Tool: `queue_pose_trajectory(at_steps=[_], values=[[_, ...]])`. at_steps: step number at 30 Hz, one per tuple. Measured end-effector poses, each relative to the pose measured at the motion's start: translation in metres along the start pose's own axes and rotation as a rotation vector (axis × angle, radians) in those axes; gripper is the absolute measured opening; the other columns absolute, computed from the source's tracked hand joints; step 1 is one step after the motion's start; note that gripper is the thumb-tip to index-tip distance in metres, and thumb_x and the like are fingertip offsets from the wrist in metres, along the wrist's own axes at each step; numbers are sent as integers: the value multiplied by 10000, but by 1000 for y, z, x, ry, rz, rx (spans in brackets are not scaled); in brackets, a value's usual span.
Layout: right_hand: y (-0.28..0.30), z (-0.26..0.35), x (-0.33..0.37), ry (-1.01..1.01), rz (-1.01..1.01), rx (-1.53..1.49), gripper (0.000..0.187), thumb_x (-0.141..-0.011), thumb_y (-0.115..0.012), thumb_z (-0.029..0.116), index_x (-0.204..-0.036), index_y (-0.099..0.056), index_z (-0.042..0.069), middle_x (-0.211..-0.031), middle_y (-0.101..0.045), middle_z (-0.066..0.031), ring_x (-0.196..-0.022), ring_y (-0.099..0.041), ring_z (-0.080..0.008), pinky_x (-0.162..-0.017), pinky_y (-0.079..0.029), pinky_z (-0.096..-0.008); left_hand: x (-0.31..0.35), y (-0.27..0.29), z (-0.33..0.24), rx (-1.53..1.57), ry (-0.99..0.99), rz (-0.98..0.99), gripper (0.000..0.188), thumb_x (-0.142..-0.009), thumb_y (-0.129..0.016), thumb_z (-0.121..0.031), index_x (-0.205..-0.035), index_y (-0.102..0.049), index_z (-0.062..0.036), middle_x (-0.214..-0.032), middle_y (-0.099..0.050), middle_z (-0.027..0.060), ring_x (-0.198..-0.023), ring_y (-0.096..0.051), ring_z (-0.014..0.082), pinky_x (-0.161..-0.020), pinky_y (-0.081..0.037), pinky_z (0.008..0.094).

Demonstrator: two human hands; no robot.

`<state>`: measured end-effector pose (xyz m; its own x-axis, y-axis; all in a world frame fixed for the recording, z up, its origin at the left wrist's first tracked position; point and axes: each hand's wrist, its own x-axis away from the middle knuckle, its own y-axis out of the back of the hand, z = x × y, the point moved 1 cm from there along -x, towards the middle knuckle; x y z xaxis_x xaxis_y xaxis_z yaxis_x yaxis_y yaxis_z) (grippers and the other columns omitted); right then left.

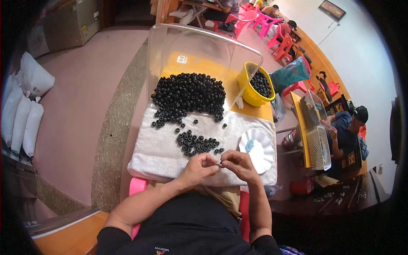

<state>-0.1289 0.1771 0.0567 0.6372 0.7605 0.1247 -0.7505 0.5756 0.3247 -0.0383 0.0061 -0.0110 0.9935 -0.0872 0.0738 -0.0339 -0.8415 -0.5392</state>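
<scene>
"What might go wrong there?"

"That small dark piece [220,165] could slip if the pinch slackens, I'd say. It might land on the towel [155,163] near the loose black beads [197,143] and be hard to spot."

"And the fingers?"

"Thumb and forefinger nearly closed on the left hand [198,168], likewise the right hand [240,165]; the tips meet around the piece, just this side of the beads."

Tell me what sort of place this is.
Probably a small handwork workshop: a heap of small black parts sits before the wearer, a yellow tub holds more, and another person works at a nearby table.
</scene>
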Motion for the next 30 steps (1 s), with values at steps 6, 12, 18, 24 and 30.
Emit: queue_pose_trajectory(at_steps=[6, 12, 18, 24, 30], values=[[-6, -1, 6, -73, -1, -167, 85, -895, -632, 67, -948, -648, 2, -881, -636, -21, -829, -593, -99, -761, -489, -254, 0, 0, 0, 19, 5, 12, 160, -867, -685, -31, -997, -593, -29, -917, -658, 33, -832, -624, 89, -752, -520, 235], [-14, -15, 7, -74, -69, -135, 101, -901, -640, 78, -957, -652, -5, -885, -644, -10, -835, -574, -84, -775, -480, -249, 1, -2, -3, 29, -13, -19, 143, -858, -700, -43, -954, -594, -31, -852, -643, 24, -773, -615, 96, -716, -509, 236], [-27, -13, 7, 156, -223, -31, 87, -882, -647, 29, -960, -637, -8, -898, -620, -72, -806, -608, -166, -736, -489, -273, -1, 0, -2, 74, 1, -45, 133, -864, -685, -22, -945, -580, -19, -852, -641, 42, -762, -627, 112, -714, -534, 258], [-37, -7, 10, 467, -394, 409, 201, -822, -672, -43, -1008, -636, 26, -926, -640, -128, -803, -634, -274, -685, -511, -322, 1, -1, -3, 148, 37, -101, 152, -866, -688, -24, -955, -565, -20, -860, -638, 54, -749, -637, 126, -692, -551, 259], [-41, 1, 16, 652, -435, 668, 346, -716, -710, -87, -1039, -636, 9, -903, -657, -148, -772, -654, -297, -657, -534, -348, 2, -3, -6, 128, 50, -120, 166, -863, -697, -28, -958, -561, -15, -842, -634, 56, -751, -632, 122, -693, -544, 250]])
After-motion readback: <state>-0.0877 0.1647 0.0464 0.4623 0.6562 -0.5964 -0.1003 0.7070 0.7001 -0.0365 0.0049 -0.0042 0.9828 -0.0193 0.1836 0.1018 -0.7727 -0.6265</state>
